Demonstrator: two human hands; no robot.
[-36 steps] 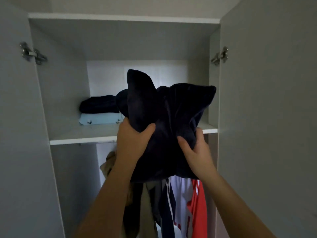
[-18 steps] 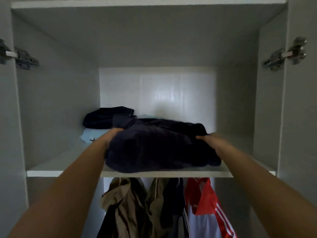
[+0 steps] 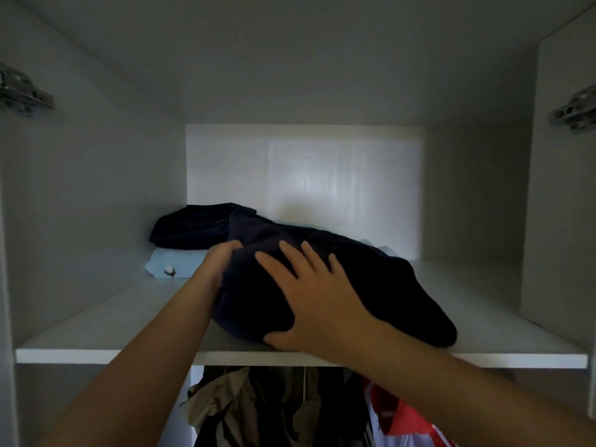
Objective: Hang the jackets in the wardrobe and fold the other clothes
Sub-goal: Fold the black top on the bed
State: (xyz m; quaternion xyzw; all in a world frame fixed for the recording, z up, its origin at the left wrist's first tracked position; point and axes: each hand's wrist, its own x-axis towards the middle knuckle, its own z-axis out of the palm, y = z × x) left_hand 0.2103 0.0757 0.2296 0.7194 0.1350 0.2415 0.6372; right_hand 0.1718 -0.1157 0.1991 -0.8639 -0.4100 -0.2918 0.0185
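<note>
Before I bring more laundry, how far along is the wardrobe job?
Done: jackets hang below the shelf; a dark folded garment sits on a light blue one. In hand: right hand presses a navy garment, left hand at its edge. Left: unseen clothes, if any.

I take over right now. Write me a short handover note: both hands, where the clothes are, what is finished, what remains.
Left hand: fingers curl into the left edge of the navy garment.
Right hand: flat on top, fingers spread.
The garment lies on the upper shelf, in front of a dark folded piece stacked on a light blue one.
Done: jackets hang below the shelf.
Left: probably neaten the garment, then let go.
</note>
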